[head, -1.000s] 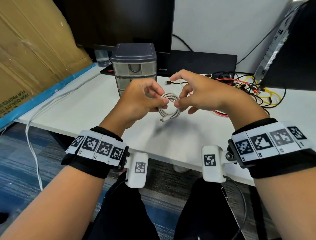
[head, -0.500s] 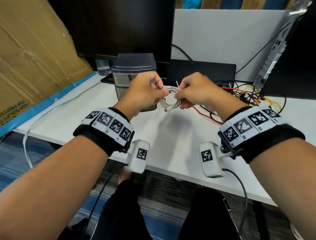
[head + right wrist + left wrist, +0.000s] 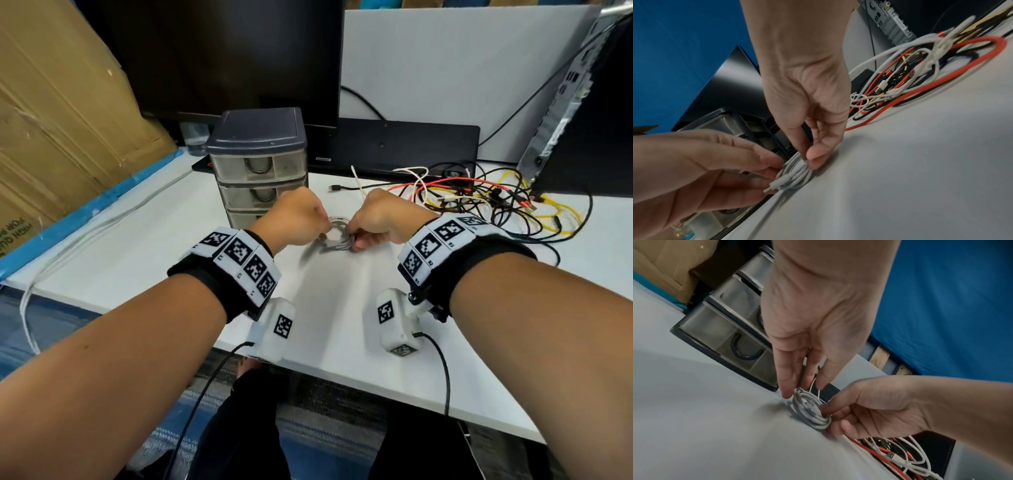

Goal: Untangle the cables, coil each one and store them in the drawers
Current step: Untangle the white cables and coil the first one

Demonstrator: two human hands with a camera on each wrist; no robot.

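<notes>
A white cable wound into a small coil [image 3: 337, 237] sits low over the white table [image 3: 144, 246], at or just above its surface. My left hand [image 3: 321, 233] pinches the coil's left edge, and my right hand [image 3: 353, 240] pinches its right edge between thumb and fingers. From the left wrist, the coil [image 3: 810, 409] lies between the left hand [image 3: 802, 391] and the right hand [image 3: 830, 415]. The right wrist view shows a plug end sticking out of the coil [image 3: 795, 172]. The three-drawer unit [image 3: 257, 161] stands just behind my left hand. Its drawers look closed.
A tangle of red, yellow, black and white cables [image 3: 479, 197] lies at the back right of the table. Behind are a monitor [image 3: 239, 51] and a black stand base [image 3: 404, 144]. A computer case [image 3: 582, 113] stands at right and cardboard [image 3: 61, 113] leans at left.
Both hands have carried the coil forward and down, from mid-air to the table surface in front of the drawer unit. Both hands still hold the coil.
</notes>
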